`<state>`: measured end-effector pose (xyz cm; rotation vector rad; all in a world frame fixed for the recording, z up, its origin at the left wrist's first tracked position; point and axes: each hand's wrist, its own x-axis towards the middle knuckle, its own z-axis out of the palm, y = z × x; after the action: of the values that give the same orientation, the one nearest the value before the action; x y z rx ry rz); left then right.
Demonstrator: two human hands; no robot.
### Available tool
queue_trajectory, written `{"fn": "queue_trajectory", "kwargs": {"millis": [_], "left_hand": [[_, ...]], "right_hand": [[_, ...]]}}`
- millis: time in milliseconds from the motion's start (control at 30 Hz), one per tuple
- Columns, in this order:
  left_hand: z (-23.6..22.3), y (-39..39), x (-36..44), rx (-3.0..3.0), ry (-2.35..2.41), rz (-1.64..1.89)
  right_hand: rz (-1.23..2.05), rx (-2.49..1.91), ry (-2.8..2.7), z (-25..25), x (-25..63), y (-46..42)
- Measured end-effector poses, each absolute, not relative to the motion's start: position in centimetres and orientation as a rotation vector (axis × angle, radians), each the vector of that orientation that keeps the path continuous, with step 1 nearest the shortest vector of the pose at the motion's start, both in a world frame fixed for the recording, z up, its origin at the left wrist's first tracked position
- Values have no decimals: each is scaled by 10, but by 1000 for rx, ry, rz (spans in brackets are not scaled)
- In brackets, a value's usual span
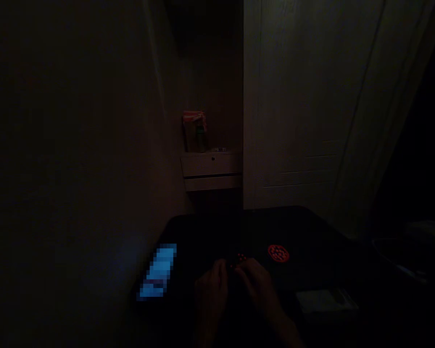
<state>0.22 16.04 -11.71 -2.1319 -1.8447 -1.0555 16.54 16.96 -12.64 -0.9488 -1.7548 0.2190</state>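
Note:
My left hand (213, 285) is over the dark table (217, 232), its thumb and fingers pressed together. Whatever it pinches, if anything, is too dark to make out. My right hand (255, 280) is just to the right, fingers bent inward with the tips close together at a few small red pieces, perhaps beads (241, 256). Several of these lie loose on the tabletop beyond and between my hands. Farther right rests a round red dish (278, 253) with small red pieces in it.
A lit screen (158, 270), blurred into blocks, lies at the table's left edge. A pale flat box (326, 300) sits at the lower right. Behind the table are a drawer unit (212, 166) with a red-topped packet (194, 130) and a tall cabinet door (297, 106). The room is very dark.

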Motion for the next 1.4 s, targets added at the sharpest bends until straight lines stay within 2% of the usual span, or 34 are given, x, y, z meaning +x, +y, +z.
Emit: {"fn": "queue_trajectory", "kwargs": {"millis": [1400], "left_hand": [[-121,162,2,-2103,-1822,-1073]], "right_hand": [[210,-883,-1743,-127,166,170]]}}
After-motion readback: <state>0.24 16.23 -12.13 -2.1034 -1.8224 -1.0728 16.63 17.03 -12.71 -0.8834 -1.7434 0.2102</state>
